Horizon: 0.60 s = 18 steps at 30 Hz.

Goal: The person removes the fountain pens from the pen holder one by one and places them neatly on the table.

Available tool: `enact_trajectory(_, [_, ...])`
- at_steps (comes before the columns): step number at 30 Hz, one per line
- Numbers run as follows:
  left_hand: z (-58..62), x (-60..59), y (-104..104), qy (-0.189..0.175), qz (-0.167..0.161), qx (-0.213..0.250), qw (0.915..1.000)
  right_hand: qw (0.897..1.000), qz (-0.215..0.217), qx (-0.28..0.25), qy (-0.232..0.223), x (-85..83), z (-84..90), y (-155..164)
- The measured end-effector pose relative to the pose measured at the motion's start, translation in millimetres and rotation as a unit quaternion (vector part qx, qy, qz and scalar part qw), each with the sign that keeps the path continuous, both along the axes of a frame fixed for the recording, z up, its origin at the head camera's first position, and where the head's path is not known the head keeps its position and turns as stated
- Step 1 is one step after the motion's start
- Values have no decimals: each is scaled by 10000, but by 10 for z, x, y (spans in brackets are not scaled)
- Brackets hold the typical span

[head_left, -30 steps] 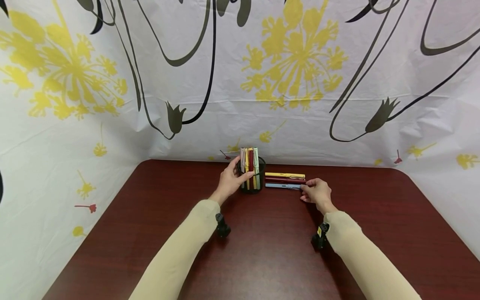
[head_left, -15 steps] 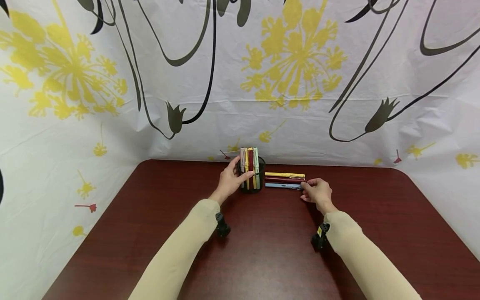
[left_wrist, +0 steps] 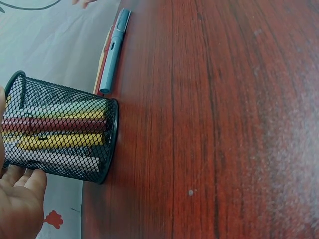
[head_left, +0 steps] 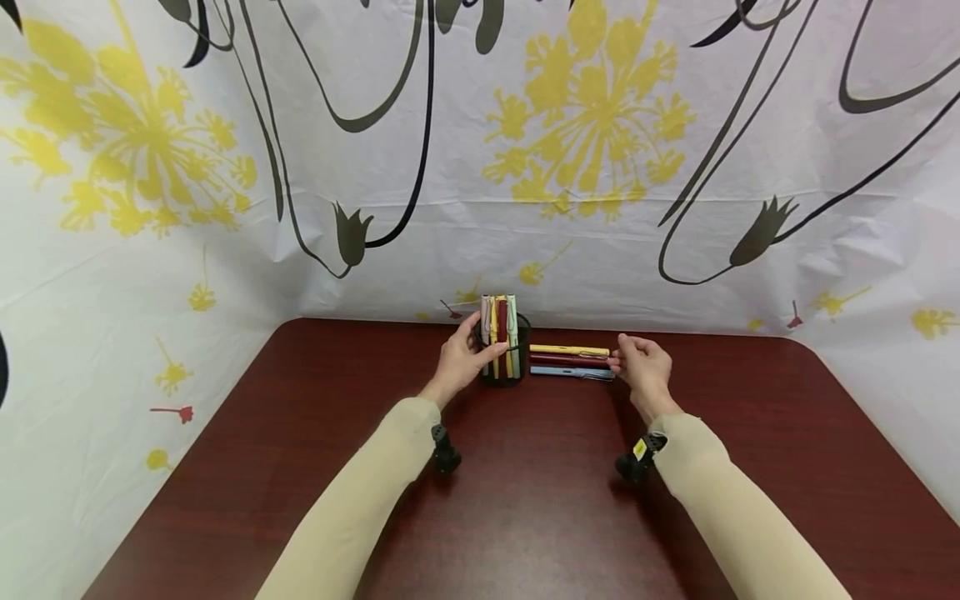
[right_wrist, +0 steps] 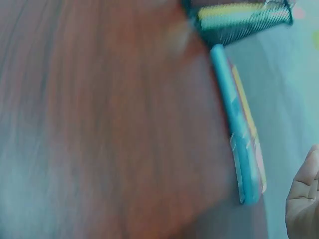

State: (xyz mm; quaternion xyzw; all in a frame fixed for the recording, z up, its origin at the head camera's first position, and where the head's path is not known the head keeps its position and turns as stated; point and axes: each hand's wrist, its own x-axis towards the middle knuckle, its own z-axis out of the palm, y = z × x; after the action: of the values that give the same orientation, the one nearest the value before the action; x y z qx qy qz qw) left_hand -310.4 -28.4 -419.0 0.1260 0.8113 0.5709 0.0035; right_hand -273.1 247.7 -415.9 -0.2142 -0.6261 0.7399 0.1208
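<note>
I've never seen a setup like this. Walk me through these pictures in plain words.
There is no machine arm here: a person works with two bare hands. The wide picture comes from a camera worn on the head, looking forward and down. The two others come from the small black cameras strapped to each wrist; the right one is blurry.

On the dark red-brown table stands a black mesh cup with several upright pens in it. Beside it lie a yellow pen, a dark red pen and a blue pen, side by side.

The left hand holds the cup. The right hand is near the lying pens' far ends from the cup and appears to hold nothing.
</note>
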Motion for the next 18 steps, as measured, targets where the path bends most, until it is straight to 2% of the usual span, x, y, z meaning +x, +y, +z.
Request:
enact_trajectory(5, [7,1,-11,-71,-46,69,9999,9973,312,-622,244,-51,157,-204])
enact_trajectory(10, [21,5,-16,-125,-82,137,9998,9918,908,-763,473,-84,316,-455])
enact_trajectory(14, [23,-1,-14,-177,-55,117,9998,9882,1272,-495,692,-142,411,-690])
enact_trajectory(18, [7,-11,-8,-176,-14,88,9998,9835,1536,299,909,-221,456,-896])
